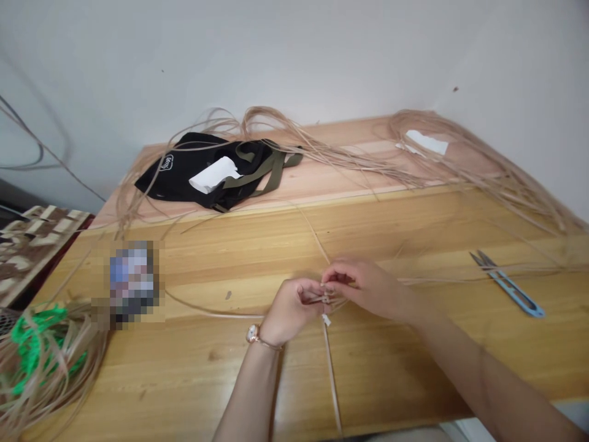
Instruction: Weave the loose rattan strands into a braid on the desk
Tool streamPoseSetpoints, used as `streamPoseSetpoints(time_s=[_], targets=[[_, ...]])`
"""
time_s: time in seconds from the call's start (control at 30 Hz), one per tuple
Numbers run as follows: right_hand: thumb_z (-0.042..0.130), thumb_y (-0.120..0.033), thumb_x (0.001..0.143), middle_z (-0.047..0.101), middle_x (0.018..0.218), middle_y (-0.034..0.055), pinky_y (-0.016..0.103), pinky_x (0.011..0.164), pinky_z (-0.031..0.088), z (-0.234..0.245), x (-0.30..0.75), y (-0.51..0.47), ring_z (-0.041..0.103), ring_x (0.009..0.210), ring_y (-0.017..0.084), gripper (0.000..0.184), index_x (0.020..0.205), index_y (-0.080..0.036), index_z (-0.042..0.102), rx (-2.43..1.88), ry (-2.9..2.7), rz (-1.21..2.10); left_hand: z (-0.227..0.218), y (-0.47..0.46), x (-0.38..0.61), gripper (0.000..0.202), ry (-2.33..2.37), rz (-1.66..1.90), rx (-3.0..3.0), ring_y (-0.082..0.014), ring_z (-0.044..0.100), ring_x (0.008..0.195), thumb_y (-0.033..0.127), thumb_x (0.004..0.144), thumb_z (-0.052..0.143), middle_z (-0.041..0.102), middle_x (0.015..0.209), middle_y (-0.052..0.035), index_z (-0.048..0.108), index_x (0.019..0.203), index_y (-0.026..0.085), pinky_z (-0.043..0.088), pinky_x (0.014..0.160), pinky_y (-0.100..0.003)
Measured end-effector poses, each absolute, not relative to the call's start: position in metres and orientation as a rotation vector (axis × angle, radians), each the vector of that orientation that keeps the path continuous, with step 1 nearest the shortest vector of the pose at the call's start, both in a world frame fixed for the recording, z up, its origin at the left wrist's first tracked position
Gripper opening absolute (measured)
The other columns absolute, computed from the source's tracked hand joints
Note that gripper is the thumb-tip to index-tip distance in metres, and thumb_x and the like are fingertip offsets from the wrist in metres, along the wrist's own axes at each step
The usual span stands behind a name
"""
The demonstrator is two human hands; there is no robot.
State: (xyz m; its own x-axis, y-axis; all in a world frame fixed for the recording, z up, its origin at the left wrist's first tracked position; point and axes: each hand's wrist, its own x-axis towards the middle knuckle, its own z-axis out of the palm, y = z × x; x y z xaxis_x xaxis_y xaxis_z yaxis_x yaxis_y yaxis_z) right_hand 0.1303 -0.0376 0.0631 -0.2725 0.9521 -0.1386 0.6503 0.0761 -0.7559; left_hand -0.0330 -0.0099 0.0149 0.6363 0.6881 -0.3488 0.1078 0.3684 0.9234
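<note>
Wood table: left hand, right hand pinching cane.

Honey-yellow wood-grain worktop, pale tan cane strips, black bag with olive-green straps, light blue snips, bright green cord

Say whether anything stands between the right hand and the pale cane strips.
Nothing visible does: the right hand has its fingertips on the pale cane strips, which the left hand pinches from the other side.

Thread snips right on the table, cloth bag behind among cane strands
</note>
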Motion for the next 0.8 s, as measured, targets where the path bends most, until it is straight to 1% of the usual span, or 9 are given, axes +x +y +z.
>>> streamPoseSetpoints(time_s=[0.1, 0.2, 0.27, 0.4, 0.5, 0.7, 0.8], targets=[[0.047, -0.017, 0.078, 0.058, 0.076, -0.0014, 0.018, 0.061, 0.034, 0.0659, 0.1312, -0.0389, 0.049, 0.068, 0.008, 0.012, 0.081, -0.017, 0.059, -1.578, -1.948, 1.037, 0.0186, -0.0115, -0.0323, 0.017, 0.825, 0.488, 1.197, -0.0151, 0.061, 0.074, 0.012, 0.059, 0.066, 0.066, 0.079, -0.0052, 0.061, 0.075, 0.011, 0.048, 0.071, -0.027], [0.048, -0.018, 0.079, 0.058, 0.075, -0.0013, 0.018, 0.061, 0.033, 0.0679, 0.1314, -0.0392, 0.049, 0.067, 0.008, 0.011, 0.080, -0.017, 0.059, -1.581, -1.971, 1.002, 0.0215, -0.0126, -0.0322, 0.019, 0.822, 0.510, 1.201, -0.0164, 0.061, 0.078, 0.010, 0.059, 0.065, 0.066, 0.083, -0.0058, 0.061, 0.078, 0.012, 0.049, 0.074, -0.028], [0.048, -0.019, 0.079, 0.057, 0.074, -0.0009, 0.018, 0.060, 0.033, 0.0677, 0.1310, -0.0389, 0.048, 0.066, 0.008, 0.011, 0.079, -0.017, 0.059, -1.592, -1.979, 0.978, 0.0222, -0.0131, -0.0320, 0.020, 0.808, 0.502, 1.188, -0.0166, 0.062, 0.077, 0.009, 0.060, 0.064, 0.067, 0.082, -0.0058, 0.062, 0.080, 0.012, 0.049, 0.074, -0.029], [0.048, -0.019, 0.079, 0.057, 0.074, -0.0010, 0.018, 0.060, 0.033, 0.0652, 0.1295, -0.0383, 0.048, 0.066, 0.008, 0.011, 0.079, -0.016, 0.059, -1.616, -1.933, 0.973, 0.0211, -0.0136, -0.0298, 0.018, 0.853, 0.515, 1.165, -0.0144, 0.061, 0.067, 0.010, 0.059, 0.063, 0.067, 0.074, -0.0049, 0.062, 0.077, 0.010, 0.049, 0.065, -0.025], [0.048, -0.018, 0.079, 0.058, 0.075, -0.0008, 0.018, 0.060, 0.034, 0.0635, 0.1284, -0.0382, 0.049, 0.067, 0.008, 0.011, 0.080, -0.016, 0.059, -1.630, -1.896, 0.984, 0.0186, -0.0133, -0.0279, 0.017, 0.906, 0.540, 1.178, -0.0116, 0.060, 0.060, 0.008, 0.057, 0.062, 0.066, 0.071, -0.0036, 0.062, 0.074, 0.010, 0.047, 0.059, -0.022], [0.049, -0.018, 0.078, 0.058, 0.074, -0.0009, 0.019, 0.059, 0.033, 0.0620, 0.1272, -0.0369, 0.049, 0.066, 0.008, 0.010, 0.079, -0.017, 0.059, -1.648, -1.920, 0.965, 0.0146, -0.0125, -0.0284, 0.018, 0.888, 0.558, 1.172, -0.0102, 0.058, 0.059, 0.004, 0.055, 0.060, 0.063, 0.067, -0.0003, 0.061, 0.071, 0.012, 0.045, 0.056, -0.020], [0.049, -0.018, 0.078, 0.057, 0.074, -0.0003, 0.019, 0.059, 0.033, 0.0621, 0.1266, -0.0364, 0.048, 0.065, 0.009, 0.010, 0.079, -0.016, 0.059, -1.661, -1.945, 0.951, 0.0155, -0.0123, -0.0288, 0.014, 0.866, 0.544, 1.159, -0.0100, 0.057, 0.056, 0.006, 0.057, 0.062, 0.062, 0.064, 0.0004, 0.060, 0.069, 0.012, 0.044, 0.054, -0.020]])
